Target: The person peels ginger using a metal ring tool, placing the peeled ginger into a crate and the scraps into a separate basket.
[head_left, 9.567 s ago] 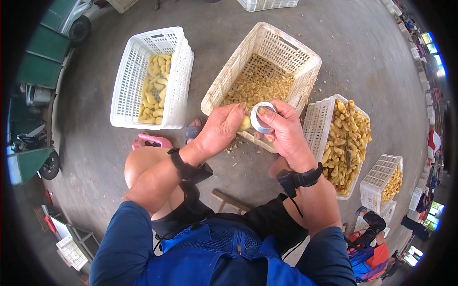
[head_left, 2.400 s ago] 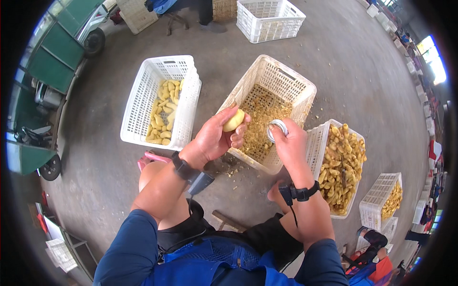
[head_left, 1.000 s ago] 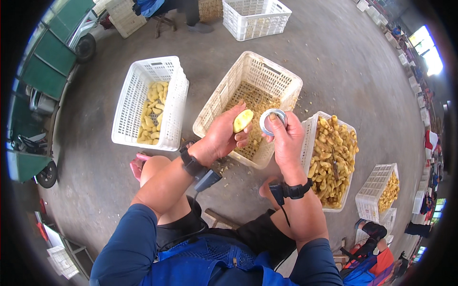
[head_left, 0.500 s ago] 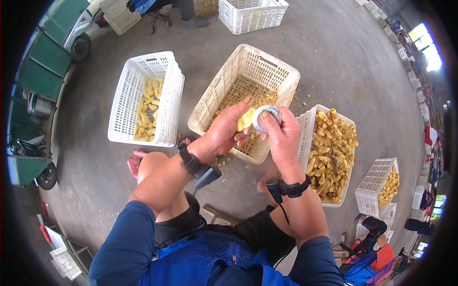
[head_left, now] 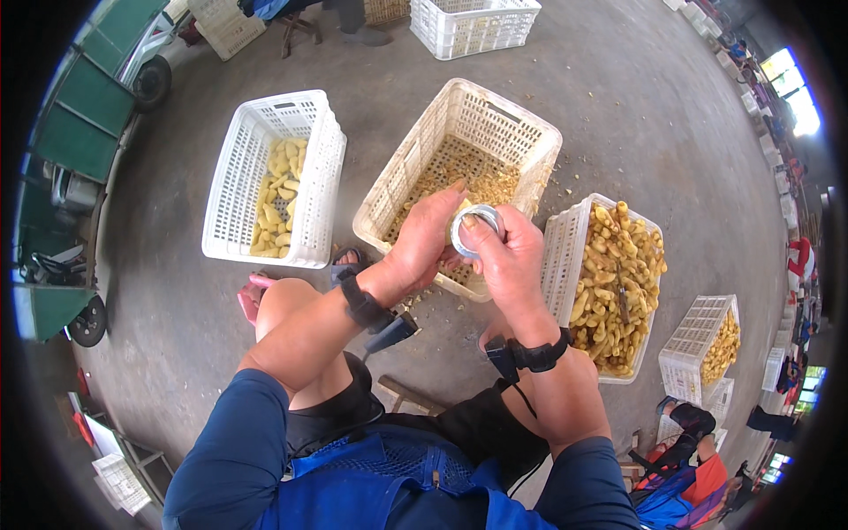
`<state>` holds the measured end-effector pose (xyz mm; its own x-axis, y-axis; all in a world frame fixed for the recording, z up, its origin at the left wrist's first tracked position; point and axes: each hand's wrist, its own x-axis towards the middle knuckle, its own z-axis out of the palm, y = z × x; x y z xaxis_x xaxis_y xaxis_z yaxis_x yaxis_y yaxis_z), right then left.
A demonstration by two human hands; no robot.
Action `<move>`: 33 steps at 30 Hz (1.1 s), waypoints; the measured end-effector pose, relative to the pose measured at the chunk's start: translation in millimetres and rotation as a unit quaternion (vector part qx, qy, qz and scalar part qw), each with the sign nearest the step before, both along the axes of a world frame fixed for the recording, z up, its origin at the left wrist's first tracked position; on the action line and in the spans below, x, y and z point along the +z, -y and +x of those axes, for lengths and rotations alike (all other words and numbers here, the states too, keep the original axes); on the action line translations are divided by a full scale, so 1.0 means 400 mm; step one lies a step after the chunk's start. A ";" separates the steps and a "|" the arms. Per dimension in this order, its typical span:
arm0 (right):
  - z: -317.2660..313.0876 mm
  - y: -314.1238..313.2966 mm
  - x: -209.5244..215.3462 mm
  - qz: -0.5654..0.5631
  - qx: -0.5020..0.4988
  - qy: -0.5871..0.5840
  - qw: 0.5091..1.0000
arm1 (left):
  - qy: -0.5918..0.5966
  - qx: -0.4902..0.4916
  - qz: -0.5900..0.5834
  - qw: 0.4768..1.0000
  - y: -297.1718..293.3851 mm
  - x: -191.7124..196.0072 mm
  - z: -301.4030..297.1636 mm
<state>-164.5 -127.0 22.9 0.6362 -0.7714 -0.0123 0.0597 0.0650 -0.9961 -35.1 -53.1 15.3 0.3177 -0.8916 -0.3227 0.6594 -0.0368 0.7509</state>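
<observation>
My left hand (head_left: pixel 417 240) is closed around a pale yellow peeled piece of ginger (head_left: pixel 463 205), mostly hidden now behind the fingers and the tool. In my right hand (head_left: pixel 514 265) is a round metal ring-shaped scraper (head_left: pixel 480 209), its thumb over the face, pressed against the ginger. Both hands meet above the near part of a cream plastic crate (head_left: pixel 519 132) with peel scraps (head_left: pixel 495 182) on its bottom. To the left stands a white crate (head_left: pixel 331 177) holding peeled ginger pieces (head_left: pixel 281 190). Right of my hands, another white crate (head_left: pixel 562 265) is heaped with brown-yellow unpeeled ginger (head_left: pixel 609 291).
A smaller crate of ginger (head_left: pixel 685 349) stands farther right, near a seated person (head_left: pixel 693 468). Beyond the middle crate is another white crate (head_left: pixel 473 34). A green vehicle (head_left: pixel 75 132) lines the left side. Scraps lie on the concrete floor (head_left: pixel 415 309).
My right hand and the scraper have moved left and slightly down, over the ginger. The piece, plainly visible before, is now mostly covered. The view has shifted a little.
</observation>
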 end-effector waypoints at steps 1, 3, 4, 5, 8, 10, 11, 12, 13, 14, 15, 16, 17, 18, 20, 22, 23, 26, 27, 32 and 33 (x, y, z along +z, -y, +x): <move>0.001 0.000 0.000 -0.019 -0.004 -0.009 1.000 | 0.000 0.000 0.000 1.000 0.001 0.001 -0.002; 0.004 -0.002 0.002 -0.038 -0.008 -0.017 0.999 | -0.007 0.029 0.020 0.999 0.003 0.005 -0.005; 0.005 -0.004 0.005 -0.039 -0.009 -0.022 0.999 | -0.007 0.029 0.019 0.999 0.001 0.008 -0.006; 0.007 -0.006 0.008 -0.039 -0.010 -0.026 0.999 | -0.018 0.028 0.024 0.999 -0.004 0.012 -0.006; 0.012 -0.015 0.042 0.046 0.011 -0.025 0.999 | -0.043 0.017 0.033 0.998 -0.014 0.020 0.000; 0.012 -0.015 0.042 0.049 0.017 -0.023 0.998 | -0.057 0.007 0.038 0.998 -0.019 0.021 0.003; 0.012 -0.014 0.042 0.050 0.022 -0.021 0.998 | -0.066 0.000 0.043 0.997 -0.020 0.021 0.004; 0.011 -0.014 0.048 0.051 0.022 -0.021 0.998 | -0.076 -0.007 0.049 0.996 -0.020 0.021 0.005; 0.011 -0.015 0.058 0.068 0.028 -0.021 0.997 | -0.076 -0.007 0.050 0.996 -0.021 0.017 0.005; 0.011 -0.014 0.064 0.084 0.034 -0.020 0.996 | -0.095 -0.015 0.044 0.994 -0.021 0.012 0.005; 0.010 -0.010 0.062 0.084 0.034 -0.020 0.996 | -0.115 -0.022 0.039 0.992 -0.021 0.011 0.006; 0.009 -0.006 0.058 0.083 0.041 -0.026 0.995 | -0.114 -0.022 0.039 0.992 -0.021 0.012 0.009; 0.008 -0.003 0.054 0.082 0.048 -0.032 0.995 | -0.127 -0.038 0.046 0.990 -0.022 0.014 0.013; 0.007 -0.001 0.055 0.083 0.047 -0.033 0.995 | -0.139 -0.054 0.054 0.987 -0.024 0.014 0.015; 0.006 0.001 0.062 0.104 0.058 -0.028 0.992 | -0.140 -0.053 0.054 0.987 -0.026 0.008 0.016; 0.009 -0.001 0.064 0.102 0.056 -0.028 0.993 | -0.140 -0.052 0.054 0.987 -0.025 0.008 0.017; 0.010 -0.002 0.065 0.099 0.054 -0.029 0.993 | -0.136 -0.047 0.059 0.988 -0.024 0.009 0.018; 0.012 -0.003 0.070 0.073 0.051 -0.046 0.995 | -0.133 -0.030 0.058 0.989 -0.020 -0.001 0.019; 0.011 -0.006 0.068 0.073 0.052 -0.045 0.995 | -0.132 -0.017 0.052 0.990 -0.019 -0.008 0.020; -0.002 0.016 0.061 0.038 -0.102 0.026 0.994 | -0.130 0.021 0.053 0.990 -0.032 -0.001 0.065; -0.002 0.019 0.057 0.038 -0.102 0.024 0.994 | -0.110 0.040 0.067 0.991 -0.032 0.006 0.062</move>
<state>-165.3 -134.5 45.7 0.4675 -0.8827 -0.0484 0.1260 0.1208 -0.9846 -10.2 -40.2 17.5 0.2938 -0.8106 -0.5066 0.8118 -0.0682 0.5800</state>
